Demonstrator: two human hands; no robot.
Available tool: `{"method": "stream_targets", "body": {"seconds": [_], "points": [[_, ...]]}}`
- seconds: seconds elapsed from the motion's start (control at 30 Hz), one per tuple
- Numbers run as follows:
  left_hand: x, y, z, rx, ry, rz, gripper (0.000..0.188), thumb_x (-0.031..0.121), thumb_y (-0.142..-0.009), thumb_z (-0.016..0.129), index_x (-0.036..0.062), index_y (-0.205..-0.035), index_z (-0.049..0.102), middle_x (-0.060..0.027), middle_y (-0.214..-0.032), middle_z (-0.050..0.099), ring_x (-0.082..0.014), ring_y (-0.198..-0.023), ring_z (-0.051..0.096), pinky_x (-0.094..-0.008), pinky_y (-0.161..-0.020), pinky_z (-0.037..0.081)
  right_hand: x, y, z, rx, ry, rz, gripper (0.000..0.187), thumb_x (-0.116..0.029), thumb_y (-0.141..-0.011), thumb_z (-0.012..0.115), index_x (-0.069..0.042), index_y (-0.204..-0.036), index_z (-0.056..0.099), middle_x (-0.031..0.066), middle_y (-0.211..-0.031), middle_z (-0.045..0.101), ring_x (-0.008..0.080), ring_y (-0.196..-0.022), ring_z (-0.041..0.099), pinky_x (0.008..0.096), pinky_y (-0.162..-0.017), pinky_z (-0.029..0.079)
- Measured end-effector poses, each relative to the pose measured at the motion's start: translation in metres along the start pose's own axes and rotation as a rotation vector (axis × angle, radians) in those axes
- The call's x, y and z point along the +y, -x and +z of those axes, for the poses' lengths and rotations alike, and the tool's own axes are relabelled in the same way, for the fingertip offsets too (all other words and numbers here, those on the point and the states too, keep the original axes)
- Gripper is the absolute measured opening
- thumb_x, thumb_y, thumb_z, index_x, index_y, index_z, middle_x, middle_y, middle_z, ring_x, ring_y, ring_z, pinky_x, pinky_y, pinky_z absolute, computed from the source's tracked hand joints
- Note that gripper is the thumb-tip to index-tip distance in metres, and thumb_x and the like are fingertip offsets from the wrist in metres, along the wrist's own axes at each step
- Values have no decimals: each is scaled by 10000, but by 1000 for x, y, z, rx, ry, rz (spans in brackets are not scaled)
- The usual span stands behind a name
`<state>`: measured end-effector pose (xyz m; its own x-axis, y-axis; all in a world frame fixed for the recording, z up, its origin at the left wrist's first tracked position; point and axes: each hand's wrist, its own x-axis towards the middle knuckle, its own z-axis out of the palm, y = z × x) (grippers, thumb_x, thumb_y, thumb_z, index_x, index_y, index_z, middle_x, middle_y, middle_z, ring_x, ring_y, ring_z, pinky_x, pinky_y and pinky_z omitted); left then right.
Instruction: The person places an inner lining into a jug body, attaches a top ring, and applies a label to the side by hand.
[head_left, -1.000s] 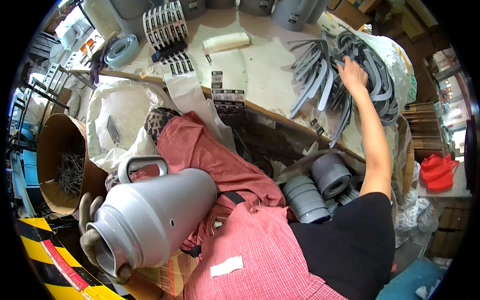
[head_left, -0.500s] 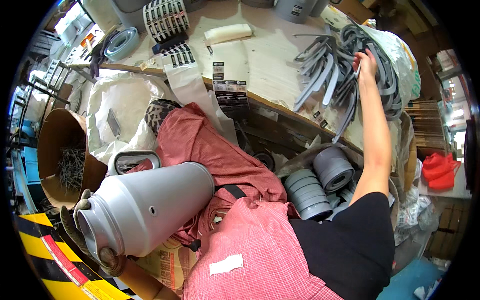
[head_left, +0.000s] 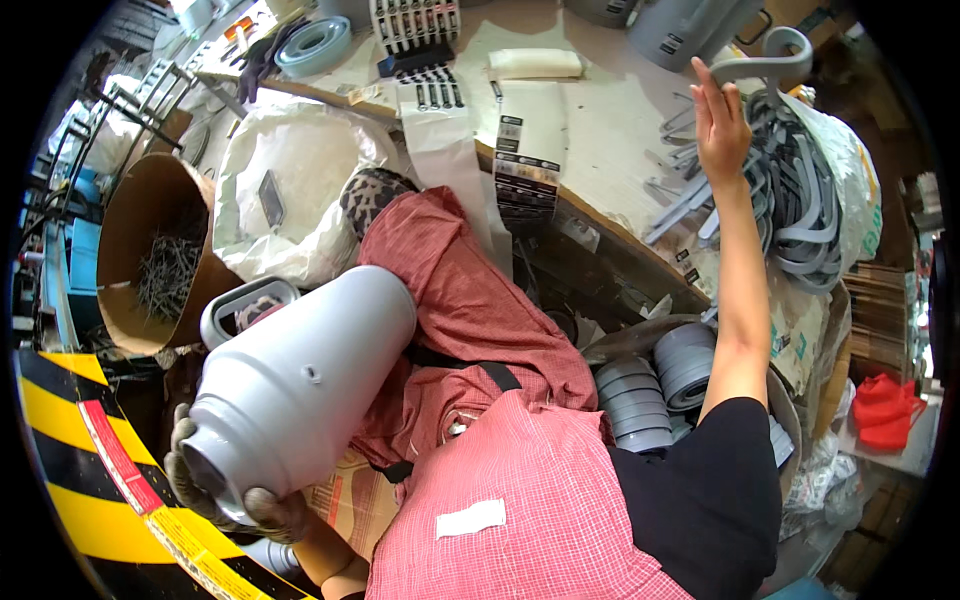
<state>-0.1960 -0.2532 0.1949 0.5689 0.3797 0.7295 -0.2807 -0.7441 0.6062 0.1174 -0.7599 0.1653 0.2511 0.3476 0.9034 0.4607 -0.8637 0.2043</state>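
Observation:
A grey plastic jug body (head_left: pixel 310 370) lies aslant across my lap, its open neck pointing to the lower left. A small hole shows in its side, and a loop handle sticks out at its upper left. My left hand (head_left: pixel 272 515), in a worn glove, grips the jug at the neck. Over the table, my bare right hand (head_left: pixel 722 130) holds a curved grey handle (head_left: pixel 785 62) whose hooked end stands out to the right. Below and right of that hand lies a heap of similar grey handles (head_left: pixel 800 190), partly in a white plastic bag.
Label strips (head_left: pixel 432 90) hang over the table edge (head_left: pixel 590 205). Grey ring parts (head_left: pixel 633 405) fill a bag by my right side. A cardboard box (head_left: pixel 125 270) of dark metal pieces stands at left, beside a bag-covered container (head_left: pixel 300 150). Another grey jug (head_left: pixel 680 30) stands at the back.
My right hand has risen out of the heap with one curved handle. My left hand still holds the jug, which is tilted a little more steeply. The whole view has shifted.

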Motion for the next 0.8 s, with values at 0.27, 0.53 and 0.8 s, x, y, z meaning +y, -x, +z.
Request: {"method": "stream_targets", "body": {"seconds": [0.27, 0.53, 0.8], "points": [[34, 19, 4, -413, -36, 245, 737, 548, -691, 842, 191, -1216, 467, -87, -1147, 659, -351, -1112, 636, -610, -1192, 239, -305, -65, 0, -29, -1714, 736, 707, -80, -1032, 534, -68, -1609, 126, 9, -634, 492, 64, -416, 384, 227, -400, 316], [12, 31, 6, -241, -98, 126, 960, 640, -647, 802, 97, -1380, 502, -78, -1218, 640, -345, -1197, 597, -540, -1233, 120, -367, -71, -13, -14, -2149, 1286, 626, -43, -1023, 435, -97, -1604, 208, -57, -568, 367, 12, -401, 243, 188, -368, 240], [9, 35, 5, -90, -315, -381, 929, 601, -685, 830, 80, -1373, 486, -116, -1234, 620, -304, -1149, 595, -489, -1116, 380, -366, -51, -13, -410, -2096, 1188, 507, -102, -1060, 416, -30, -1552, 320, -25, -627, 399, 25, -405, 295, 200, -405, 268]]}}
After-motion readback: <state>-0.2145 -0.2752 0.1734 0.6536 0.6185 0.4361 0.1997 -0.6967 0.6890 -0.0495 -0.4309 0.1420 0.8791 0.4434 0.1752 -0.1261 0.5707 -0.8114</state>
